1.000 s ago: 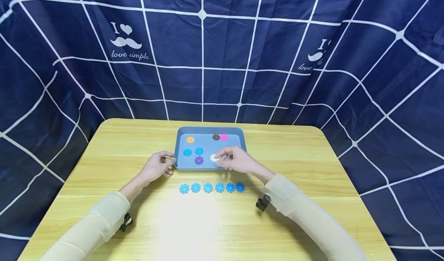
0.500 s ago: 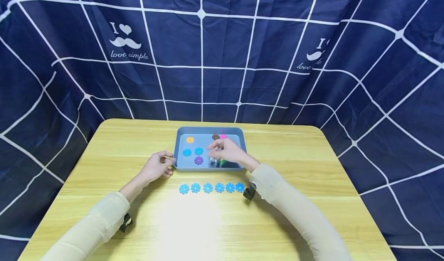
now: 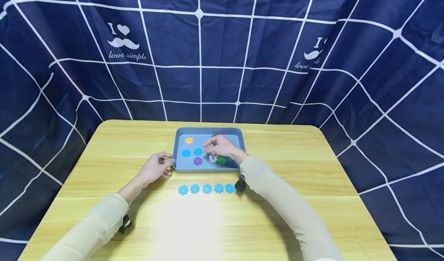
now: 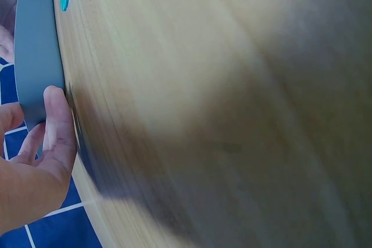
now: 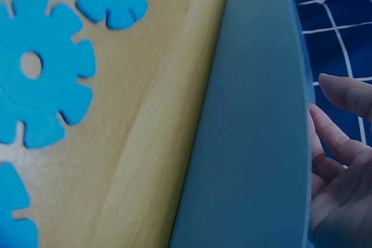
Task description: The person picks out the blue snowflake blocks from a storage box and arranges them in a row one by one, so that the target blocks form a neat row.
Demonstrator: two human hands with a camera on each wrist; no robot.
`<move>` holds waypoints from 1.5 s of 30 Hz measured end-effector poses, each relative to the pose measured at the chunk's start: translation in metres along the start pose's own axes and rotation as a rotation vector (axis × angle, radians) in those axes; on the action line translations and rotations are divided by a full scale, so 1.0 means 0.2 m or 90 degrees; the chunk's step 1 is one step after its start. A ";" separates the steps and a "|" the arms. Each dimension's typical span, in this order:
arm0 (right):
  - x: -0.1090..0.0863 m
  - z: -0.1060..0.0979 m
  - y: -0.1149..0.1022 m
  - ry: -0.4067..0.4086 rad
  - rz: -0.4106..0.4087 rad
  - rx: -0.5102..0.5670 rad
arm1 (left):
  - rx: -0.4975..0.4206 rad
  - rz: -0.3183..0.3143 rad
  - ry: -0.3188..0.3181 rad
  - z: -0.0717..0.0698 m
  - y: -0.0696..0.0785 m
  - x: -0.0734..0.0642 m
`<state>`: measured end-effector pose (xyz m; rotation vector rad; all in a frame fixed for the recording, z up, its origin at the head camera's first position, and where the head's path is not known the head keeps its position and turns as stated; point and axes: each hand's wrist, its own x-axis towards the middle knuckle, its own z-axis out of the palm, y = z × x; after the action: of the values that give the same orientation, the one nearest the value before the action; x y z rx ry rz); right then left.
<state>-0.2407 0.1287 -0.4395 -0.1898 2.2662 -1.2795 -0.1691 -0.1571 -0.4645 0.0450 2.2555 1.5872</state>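
Note:
A grey-blue tray lies on the table with several flower-shaped notched plastic discs in it. My left hand grips the tray's left front corner, thumb and fingers on either side of the wall. Over the tray hovers my right hand, thumb and fingers apart and nothing between them. Its fingertips are close to a blue disc; another blue disc lies further left. Below the hand are a white disc and a green disc. A purple disc sits near the front wall.
Several blue discs form a row on the wooden table before the tray. An orange disc lies at the tray's back left. My right hand mostly hides a brown disc. A dark blue curtain surrounds the table.
My right hand has let go of the green disc, which now lies beside the white one. It has then moved left and slightly away from me. My left hand has stayed at the corner.

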 end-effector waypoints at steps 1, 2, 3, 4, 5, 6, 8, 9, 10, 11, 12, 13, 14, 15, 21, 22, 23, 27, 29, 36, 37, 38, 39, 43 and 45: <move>0.01 0.00 0.00 0.001 0.000 -0.002 | 0.000 0.000 0.000 0.00 0.00 0.00; 0.02 0.00 0.01 0.001 -0.001 -0.005 | 0.000 0.001 -0.001 0.00 0.00 0.00; 0.03 0.01 0.01 0.001 -0.003 -0.008 | 0.000 0.000 -0.001 0.00 0.00 0.00; 0.04 0.01 0.02 -0.001 -0.006 -0.013 | -0.001 0.000 -0.001 0.00 0.00 0.00; 0.05 0.02 0.02 -0.003 -0.008 -0.013 | 0.000 0.000 -0.002 0.00 0.00 0.00; 0.06 0.02 0.02 -0.005 -0.011 -0.016 | -0.001 0.000 -0.001 0.00 0.00 0.00; 0.07 0.03 0.03 -0.009 -0.013 -0.015 | -0.002 -0.001 -0.002 0.00 -0.01 0.00; 0.08 0.03 0.02 -0.010 -0.013 -0.015 | -0.002 -0.001 -0.003 0.00 -0.01 0.00; 0.08 0.04 0.02 -0.012 -0.013 -0.017 | -0.003 0.000 -0.003 0.00 -0.01 0.01; 0.09 0.04 0.02 -0.011 -0.013 -0.017 | -0.003 -0.001 -0.003 -0.01 -0.01 0.01; 0.09 0.04 0.02 -0.010 -0.013 -0.022 | -0.004 0.000 -0.004 -0.01 -0.01 0.01; 0.09 0.04 0.01 -0.011 -0.014 -0.026 | -0.003 0.000 -0.004 -0.01 -0.01 0.01; 0.10 0.04 0.01 -0.009 -0.014 -0.033 | -0.003 -0.001 -0.005 -0.01 -0.01 0.01; 0.10 0.05 0.01 -0.008 -0.015 -0.042 | -0.003 -0.001 -0.005 -0.01 -0.01 0.01; 0.13 0.06 -0.01 0.007 -0.017 -0.091 | -0.006 -0.003 -0.007 -0.01 -0.01 0.01; 0.13 0.06 -0.02 0.009 -0.017 -0.101 | -0.006 -0.003 -0.007 -0.01 -0.01 0.01; 0.13 0.06 -0.02 0.009 -0.018 -0.111 | -0.007 0.000 -0.008 -0.01 0.00 0.01; 0.14 0.08 -0.04 0.007 -0.021 -0.141 | -0.007 0.017 -0.012 -0.01 0.01 0.00; 0.14 0.08 -0.04 0.006 -0.020 -0.143 | -0.009 0.025 -0.014 -0.02 0.01 0.00; 0.15 0.11 -0.06 0.019 -0.012 -0.162 | -0.014 0.017 -0.015 -0.03 0.01 0.01; 0.15 0.11 -0.06 0.021 -0.010 -0.165 | -0.015 0.013 -0.013 -0.03 0.01 0.01; 0.15 0.11 -0.06 0.024 -0.007 -0.169 | -0.015 0.011 -0.012 -0.03 0.01 0.01; 0.15 0.12 -0.06 0.027 -0.003 -0.172 | -0.016 0.008 -0.011 -0.03 0.00 0.01; 0.15 0.12 -0.07 0.033 0.006 -0.181 | -0.016 0.007 -0.011 -0.03 0.00 0.02; 0.15 0.12 -0.07 0.033 0.008 -0.180 | -0.017 0.008 -0.012 -0.03 0.00 0.02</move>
<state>-0.2566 0.0924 -0.4491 -0.2445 2.4824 -0.9616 -0.1739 -0.1614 -0.4642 0.0670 2.2231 1.6171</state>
